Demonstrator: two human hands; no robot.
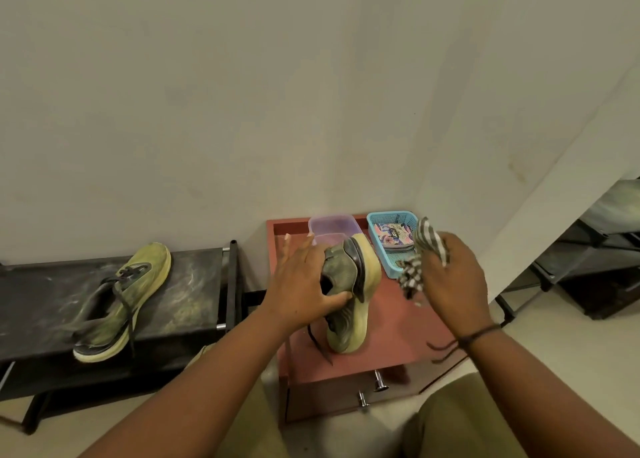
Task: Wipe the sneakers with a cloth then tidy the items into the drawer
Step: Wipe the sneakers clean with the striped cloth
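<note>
Over the red drawer unit (398, 333), the left hand (304, 284) grips one sneaker (349, 294) by its collar, thumb hooked at the opening, toe propped on the unit's top and the pale sole turned toward the right hand; held so, I judge, to steady it and offer the sole edge for wiping. The right hand (453, 277) clutches a striped cloth (420, 260) bunched in curled fingers, just beside the sole but apart from it, so the wipe looks about to land. Behind them stand one clear plastic container (332, 227) and one blue basket (381, 225) holding a patterned pouch (394, 239). A second sneaker (121, 301) lies apart on the black shoe rack (194, 284), presumably awaiting its turn. Two sneakers, one cloth; the drawer (332, 397) below, with two knobs, is closed.
</note>
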